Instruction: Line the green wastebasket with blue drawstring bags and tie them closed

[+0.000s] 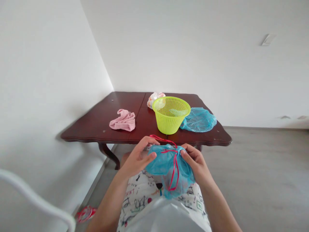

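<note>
A translucent blue plastic bag (160, 164), drawn together at the top with a red drawstring (174, 170), is above my lap in front of the table. My right hand (195, 161) pinches its gathered neck between thumb and fingers. At the bag's left side is my left hand (140, 156), thumb and forefinger spread apart, the fingertips close to the bag's edge and a loop of the red string. Its lower fingers are partly hidden, so whether they press on the bag is unclear. What the bag contains, if anything, cannot be made out.
On the dark wooden table (96, 117) are a lime-green basket (169, 124), a pink cloth (123, 120), another blue plastic bag (200, 120) and a white-and-orange bag (151, 100) behind the basket. A red-and-white packet (86, 213) lies on the floor. White walls border the table.
</note>
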Demonstrator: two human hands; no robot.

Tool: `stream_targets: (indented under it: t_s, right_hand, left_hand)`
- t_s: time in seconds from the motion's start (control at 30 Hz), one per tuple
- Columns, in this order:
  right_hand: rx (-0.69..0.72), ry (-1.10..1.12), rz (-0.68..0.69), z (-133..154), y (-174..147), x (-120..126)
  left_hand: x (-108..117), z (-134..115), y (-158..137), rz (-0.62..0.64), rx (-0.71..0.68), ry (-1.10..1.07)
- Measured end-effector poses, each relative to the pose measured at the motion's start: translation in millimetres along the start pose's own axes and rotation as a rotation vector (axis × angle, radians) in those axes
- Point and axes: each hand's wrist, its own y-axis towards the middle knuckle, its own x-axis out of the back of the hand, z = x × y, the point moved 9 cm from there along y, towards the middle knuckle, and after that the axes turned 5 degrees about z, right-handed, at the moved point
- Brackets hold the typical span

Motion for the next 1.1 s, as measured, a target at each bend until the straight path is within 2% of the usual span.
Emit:
stream_targets:
  t_s: [0.07,0.13,0.27,0.37,0.47,0.6,0.7,0.83,0.9,1.0,1.1]
  right_hand:
    - [0.008,-0.05,0.016,-4,2,-3]
    - [0.028,-0.079,0.014,-6,3,-4]
    - [0.073,-0.134,-0.011,-5,0,-5]
    - [0.09,-0.157,0.006,-2,-3,-8]
    - [0.125,-0.187,0.051,2,-6,-12]
    - [0.166,-0.263,-0.015,2,-12,-2]
    - [0.186,-0.294,-0.051,2,-15,5]
    - [0.219,-0.245,-0.12,11,-20,14]
    - [0.242,-0.196,-0.22,17,-24,23]
    - [0.273,-0.128,-0.408,21,-30,42]
    - [0.254,0.057,-0.557,6,-34,65]
  left_hand:
    - [-15,-11,2,0.064,-0.095,0.107]
    - [-28,-11,4,0.102,-0.082,0.163]
    - [-37,-11,7,0.036,-0.082,0.166]
    - [-48,-18,7,0.081,-0.147,0.165]
    - [-54,-16,6,0.113,-0.106,0.226]
    - [-45,-11,2,0.015,-0.008,0.226]
    - [-35,-11,0,-0.086,0.013,0.064]
    - [-13,-19,1,-0.297,-0.078,-0.331]
    - [-3,-22,1,-0.384,-0.12,-0.554]
    - [6,-28,-1,-0.414,-0.161,-0.844]
    - [25,-35,-9,-0.444,-0.255,-0.956]
